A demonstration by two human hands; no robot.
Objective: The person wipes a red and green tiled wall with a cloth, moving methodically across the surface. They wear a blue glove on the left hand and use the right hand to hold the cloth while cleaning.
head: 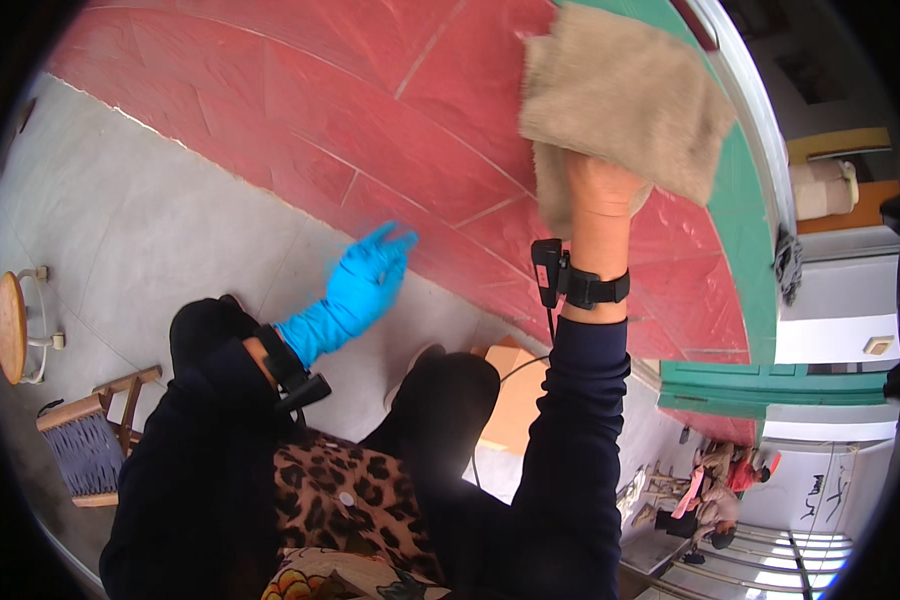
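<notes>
My right hand [604,184] reaches up and has hold of a folded brown cloth [622,82]; its fingers are hidden in the cloth. The cloth lies over the red wall facing [292,112], which is marked with pale joint lines, and overlaps the green painted band [750,202] above it. My left hand [364,281], in a blue disposable glove, hangs before the foot of the wall with its fingers spread a little. Nothing shows in it, and it looks slightly blurred. Each wrist wears a black strap with a small device.
A wooden-seated stool [11,328] and a folding stool with a woven seat [82,450] stand on the grey floor [142,202] at left. Beside my right knee is a cardboard box [514,405]. A cable runs from my right wrist. Two people [720,495] sit farther off, lower right.
</notes>
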